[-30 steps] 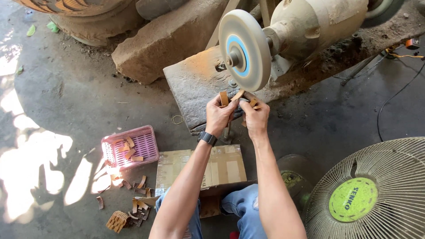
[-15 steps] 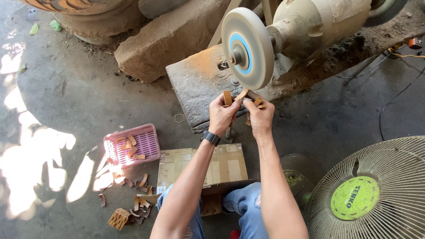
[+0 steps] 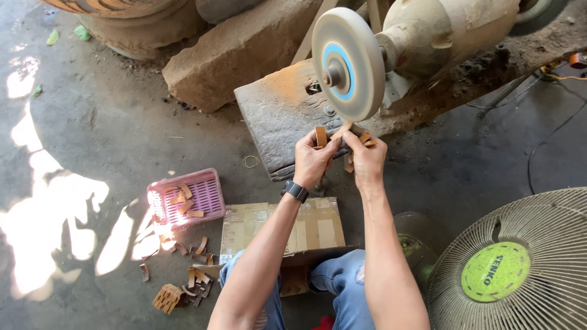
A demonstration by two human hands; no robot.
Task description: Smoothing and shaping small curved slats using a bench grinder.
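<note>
A round buffing wheel (image 3: 347,64) with a blue hub spins on a dusty bench motor (image 3: 440,30). Both hands are raised to its lower rim. My left hand (image 3: 313,160) wears a dark wristwatch and pinches a small curved wooden piece (image 3: 321,135). My right hand (image 3: 365,160) grips more small wooden pieces (image 3: 365,138), and a thin one between the two hands touches the wheel's bottom edge. On the floor to the left sits a pink plastic basket (image 3: 205,195) with a few wooden pieces inside.
A cardboard box (image 3: 306,229) lies over my knees. Loose wooden pieces (image 3: 183,284) are scattered on the concrete floor below the basket. A fan with a wire grille (image 3: 520,263) stands at lower right. A stone block (image 3: 238,52) and cables (image 3: 550,134) lie beyond.
Both hands have stayed at the wheel's lower edge, shifting the small piece slightly against it. The view has drifted a little.
</note>
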